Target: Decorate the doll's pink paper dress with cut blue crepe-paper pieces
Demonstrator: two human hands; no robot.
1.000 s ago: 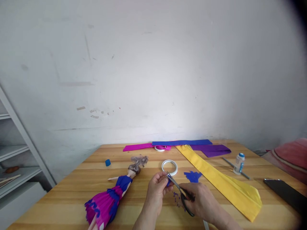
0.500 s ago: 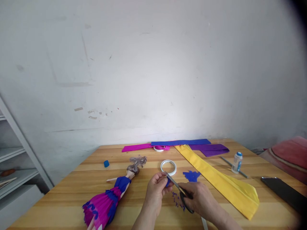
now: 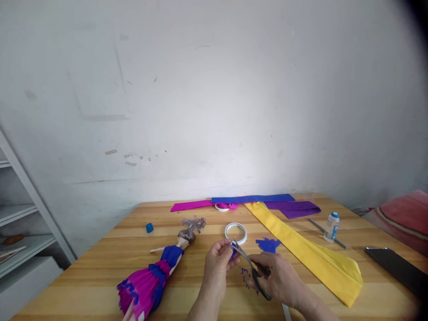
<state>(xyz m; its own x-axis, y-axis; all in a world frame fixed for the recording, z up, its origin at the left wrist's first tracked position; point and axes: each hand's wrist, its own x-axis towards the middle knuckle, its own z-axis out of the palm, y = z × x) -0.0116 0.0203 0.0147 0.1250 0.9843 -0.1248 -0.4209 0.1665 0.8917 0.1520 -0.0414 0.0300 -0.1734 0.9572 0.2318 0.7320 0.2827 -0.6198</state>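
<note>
My left hand (image 3: pixel 217 263) pinches a small piece of blue crepe paper (image 3: pixel 233 252) between thumb and fingers. In my right hand (image 3: pixel 277 274) is a pair of scissors (image 3: pixel 249 261) with dark handles, its blades slightly parted at the blue piece. Small blue scraps (image 3: pixel 245 273) lie on the table below the scissors. Just beyond my fingers rests a white roll of tape (image 3: pixel 236 233). A larger cut piece of blue paper (image 3: pixel 267 245) lies behind my right hand. To the left, a doll (image 3: pixel 157 272) in a magenta and blue paper dress lies on its back or side; which, I cannot tell.
Yellow (image 3: pixel 307 252), purple (image 3: pixel 297 208), blue (image 3: pixel 254 199) and magenta paper strips (image 3: pixel 190 205) spread toward the wall. A glue bottle (image 3: pixel 331 227) stands right, beside a grey stick (image 3: pixel 341 243). A dark phone-like slab (image 3: pixel 396 269) and a blue cap (image 3: pixel 149 228) lie on the wooden table (image 3: pixel 100 272).
The scissor blades have opened a little at the blue piece, and the handles have spread. The view has shifted slightly; the other things stay where they were.
</note>
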